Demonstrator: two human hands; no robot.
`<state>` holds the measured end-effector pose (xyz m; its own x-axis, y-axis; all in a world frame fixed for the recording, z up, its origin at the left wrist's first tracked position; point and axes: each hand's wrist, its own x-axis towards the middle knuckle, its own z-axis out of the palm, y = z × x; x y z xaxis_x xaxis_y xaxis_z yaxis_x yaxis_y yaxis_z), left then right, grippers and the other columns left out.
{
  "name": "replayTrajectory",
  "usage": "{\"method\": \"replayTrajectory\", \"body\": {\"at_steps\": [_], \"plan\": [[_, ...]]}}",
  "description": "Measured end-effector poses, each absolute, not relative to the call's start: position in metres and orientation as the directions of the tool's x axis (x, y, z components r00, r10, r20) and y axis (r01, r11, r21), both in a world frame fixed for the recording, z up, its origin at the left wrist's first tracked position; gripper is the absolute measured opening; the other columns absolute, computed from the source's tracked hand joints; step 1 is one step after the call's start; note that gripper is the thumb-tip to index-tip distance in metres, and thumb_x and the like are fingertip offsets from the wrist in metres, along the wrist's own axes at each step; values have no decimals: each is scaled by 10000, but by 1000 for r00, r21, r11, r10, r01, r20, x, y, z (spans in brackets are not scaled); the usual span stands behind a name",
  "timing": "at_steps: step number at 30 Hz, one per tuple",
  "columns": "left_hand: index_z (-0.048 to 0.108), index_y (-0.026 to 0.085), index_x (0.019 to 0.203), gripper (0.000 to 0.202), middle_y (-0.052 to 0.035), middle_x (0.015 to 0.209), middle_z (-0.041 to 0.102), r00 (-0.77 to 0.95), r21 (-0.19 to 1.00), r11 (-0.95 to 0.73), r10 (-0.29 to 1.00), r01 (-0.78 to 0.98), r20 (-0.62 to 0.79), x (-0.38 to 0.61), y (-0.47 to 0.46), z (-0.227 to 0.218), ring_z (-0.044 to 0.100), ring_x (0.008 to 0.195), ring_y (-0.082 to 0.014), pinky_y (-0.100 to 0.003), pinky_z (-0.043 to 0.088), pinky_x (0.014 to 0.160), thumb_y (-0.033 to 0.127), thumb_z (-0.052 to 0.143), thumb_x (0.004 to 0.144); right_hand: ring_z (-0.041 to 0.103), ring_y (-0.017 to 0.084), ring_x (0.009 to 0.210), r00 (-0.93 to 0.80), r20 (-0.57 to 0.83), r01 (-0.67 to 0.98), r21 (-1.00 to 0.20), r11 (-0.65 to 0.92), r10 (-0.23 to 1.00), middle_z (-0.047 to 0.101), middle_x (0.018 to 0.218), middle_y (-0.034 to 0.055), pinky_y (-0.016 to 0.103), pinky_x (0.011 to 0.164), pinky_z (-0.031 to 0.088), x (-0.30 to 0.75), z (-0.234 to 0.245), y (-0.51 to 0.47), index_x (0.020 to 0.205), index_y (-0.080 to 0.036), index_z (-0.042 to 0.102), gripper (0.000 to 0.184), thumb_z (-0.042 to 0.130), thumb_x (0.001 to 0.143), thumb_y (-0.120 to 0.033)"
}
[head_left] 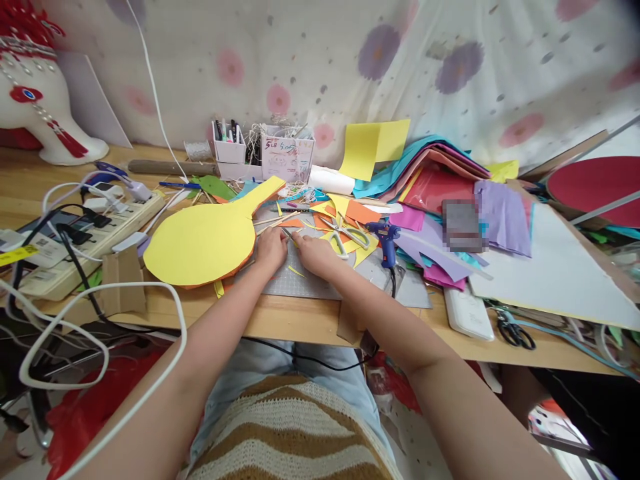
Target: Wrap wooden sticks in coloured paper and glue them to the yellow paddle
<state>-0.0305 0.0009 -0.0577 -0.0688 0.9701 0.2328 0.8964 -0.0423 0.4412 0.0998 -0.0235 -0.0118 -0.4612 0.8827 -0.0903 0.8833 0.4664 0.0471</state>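
The fingers of both hands were curled inward, their tips bunched around a thin dark piece (287, 233), the left hand (271, 248) at nine o'clock of it and the right hand (316, 253) at four. Whether either hand truly pinched it, I could not tell: knuckles covered the contact. The piece lay over the grey cutting mat (295, 288), with a yellow sliver (297, 271) just off the hands at six o'clock.

Work so slender seemed to call for a light, steady grip near its ends, wrists low over the mat, and small movements rather than force. The scissors (345, 232) lay open-handled among scraps at two o'clock, so the right forearm would have done best to stay clear of them. The glue gun (385, 240), at three o'clock beyond, had a cord (394, 287) worth minding too; whether it was hot did not show. At nine o'clock, the large yellow paddle-shaped sheet (200, 243) lay near the left hand and deserved care against creasing.

The dark piece's lower end and material were unclear. Farther out at three o'clock, a pixelated patch (463, 225) masked some object, and the papers around it overlapped too much to separate.
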Motion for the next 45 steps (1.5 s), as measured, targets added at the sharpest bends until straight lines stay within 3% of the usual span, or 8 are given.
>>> {"method": "replayTrajectory", "body": {"at_steps": [34, 45], "plan": [[558, 179, 766, 89, -92, 879, 588, -86, 435, -22, 970, 900, 227, -30, 4, -60, 538, 913, -223, -331, 403, 811, 212, 476, 774, 604, 230, 897, -460, -109, 882, 59, 468, 881, 593, 1085, 128, 325, 709, 453, 116, -11, -33, 1333, -174, 265, 446, 222, 892, -217], [560, 172, 792, 99, -84, 890, 586, -78, 380, -11, 973, 925, 217, -28, 1, -56, 541, 908, -210, -313, 403, 810, 209, 467, 790, 597, 239, 906, -489, -105, 867, 50, 496, 866, 590, 1086, 130, 330, 712, 449, 121, -15, -33, 1342, -162, 252, 452, 217, 896, -230]]}}
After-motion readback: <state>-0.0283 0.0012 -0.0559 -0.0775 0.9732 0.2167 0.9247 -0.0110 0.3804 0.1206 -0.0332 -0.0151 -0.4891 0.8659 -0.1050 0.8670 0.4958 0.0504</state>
